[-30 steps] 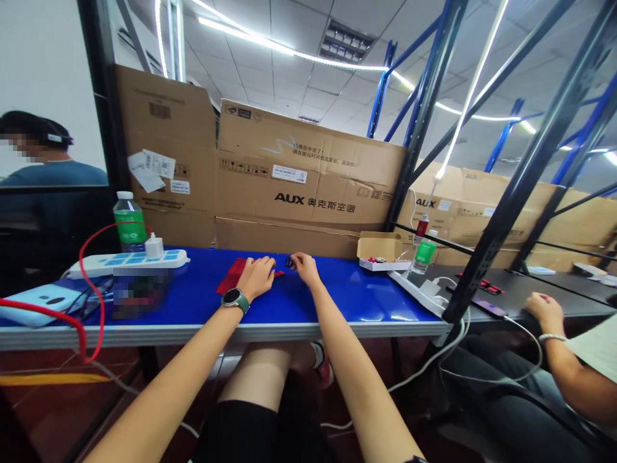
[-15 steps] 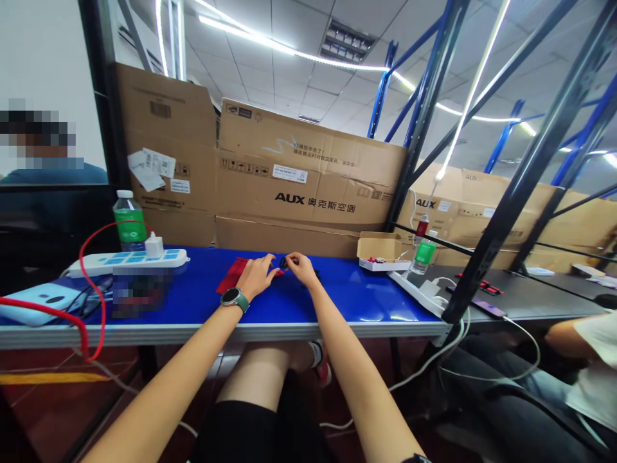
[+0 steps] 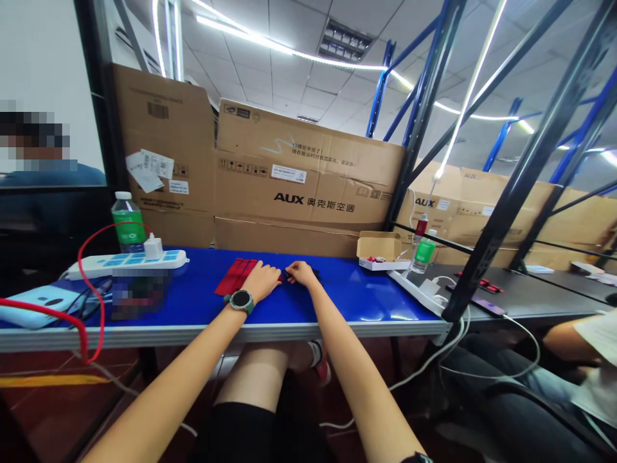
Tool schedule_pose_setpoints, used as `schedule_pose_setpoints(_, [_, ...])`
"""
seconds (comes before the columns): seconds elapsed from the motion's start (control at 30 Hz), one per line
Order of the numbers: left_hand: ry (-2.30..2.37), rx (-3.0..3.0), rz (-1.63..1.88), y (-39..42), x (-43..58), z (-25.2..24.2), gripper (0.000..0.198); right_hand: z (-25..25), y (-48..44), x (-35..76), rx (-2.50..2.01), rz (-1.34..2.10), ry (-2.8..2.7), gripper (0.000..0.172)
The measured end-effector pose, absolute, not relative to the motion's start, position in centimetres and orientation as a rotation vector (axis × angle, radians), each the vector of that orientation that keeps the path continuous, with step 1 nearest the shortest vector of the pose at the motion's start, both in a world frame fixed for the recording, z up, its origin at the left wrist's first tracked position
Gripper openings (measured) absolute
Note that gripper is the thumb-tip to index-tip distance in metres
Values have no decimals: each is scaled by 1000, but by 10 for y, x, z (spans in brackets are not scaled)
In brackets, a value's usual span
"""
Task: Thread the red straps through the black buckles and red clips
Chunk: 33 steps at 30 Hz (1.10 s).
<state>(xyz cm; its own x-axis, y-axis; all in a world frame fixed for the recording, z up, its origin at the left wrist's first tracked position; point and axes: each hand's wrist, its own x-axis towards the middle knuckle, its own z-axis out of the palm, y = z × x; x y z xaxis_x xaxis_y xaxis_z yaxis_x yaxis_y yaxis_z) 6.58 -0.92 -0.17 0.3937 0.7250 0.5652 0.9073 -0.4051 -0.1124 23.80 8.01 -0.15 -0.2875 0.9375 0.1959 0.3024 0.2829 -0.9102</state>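
Note:
On the blue table (image 3: pixel 376 294) my left hand (image 3: pixel 263 281) rests with its fingers bent and drawn together beside a red cloth-like piece with dark lines (image 3: pixel 234 275). A bit of red shows at its fingertips. My right hand (image 3: pixel 299 273) is just to the right, its fingers pinched on a small black item (image 3: pixel 288 276) too small to name. Another dark item (image 3: pixel 315 273) lies partly hidden behind the right hand. The two hands are close together, with a narrow gap between their fingertips.
An open small box (image 3: pixel 383 262) stands at the back right. A power strip (image 3: pixel 130 260), a green-labelled bottle (image 3: pixel 129 225) and a light blue phone (image 3: pixel 41 305) are at left. Cardboard (image 3: pixel 308 186) walls the back. A person (image 3: pixel 592 366) sits at right.
My left hand has come down and its fingers have drawn together, uncovering more of the red piece. My right hand has lowered slightly, and the black item is lower.

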Motion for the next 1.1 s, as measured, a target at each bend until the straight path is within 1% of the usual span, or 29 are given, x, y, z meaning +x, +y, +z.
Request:
schedule_pose_setpoints(0.1, [-1442, -2269, -523, -9, 67, -1, 16, 0, 76, 238, -1130, 924, -1870, 12])
schedule_pose_setpoints(0.2, [-1478, -2314, -538, -8, 63, -3, 13, 2, 74, 238, -1092, 1010, -1797, 7])
schedule_pose_setpoints(0.3, [-1486, -2390, -780, -3, 56, -4, 5, 3, 73, 237, -1019, 1199, -1670, 14])
schedule_pose_setpoints(0.43, [-1550, -2519, -1277, 6, 46, -4, 12, 6, 72, 238, -810, 1294, -1630, 21])
schedule_pose_setpoints(0.53, [-1562, -2493, -1505, 8, 41, -1, 15, 8, 71, 237, -659, 1290, -1697, 31])
schedule_pose_setpoints(0.6, [-1524, -2509, -1551, 7, 39, 1, 17, 8, 71, 236, -618, 1265, -1767, 36])
schedule_pose_setpoints(0.73, [-1514, -2620, -1661, 5, 40, 2, 18, 6, 71, 234, -576, 1237, -1831, 40])
schedule_pose_setpoints(0.83, [-1517, -2631, -1795, 6, 41, -1, 18, 4, 70, 236, -568, 1291, -1805, 46])
schedule_pose_setpoints(0.97, [-1481, -2632, -1798, 7, 40, -2, 19, 2, 66, 238, -608, 1392, -1786, 53])
schedule_pose_setpoints(1.03, [-1483, -2643, -1775, 7, 41, -2, 22, 2, 64, 237, -647, 1429, -1799, 53])
schedule_pose_setpoints(1.1, [-1504, -2646, -1775, 6, 42, -2, 23, 3, 62, 234, -665, 1376, -1823, 48])
